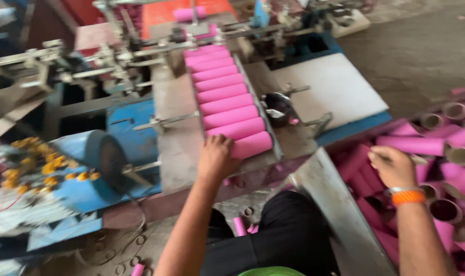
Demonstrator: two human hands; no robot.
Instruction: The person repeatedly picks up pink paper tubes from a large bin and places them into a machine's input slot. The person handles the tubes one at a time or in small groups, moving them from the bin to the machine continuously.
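Observation:
A row of several pink cardboard tubes (227, 97) lies side by side on a sloped metal chute (179, 148) of a machine. My left hand (217, 157) rests on the lowest tube (250, 145) at the chute's bottom end, fingers curled over its left end. My right hand (393, 166), with an orange band at the wrist, reaches into a bin of loose pink tubes (447, 168) on the right and closes on one pink tube (411, 145) lying across the pile.
A blue motor with a black wheel (97, 158) and yellow wiring sits left. A metal sheet (339, 204) divides the chute from the bin. A white board (334, 89) lies beyond. Machine rods and arms (120, 53) cross the top. Small pink pieces (240, 225) lie on the floor.

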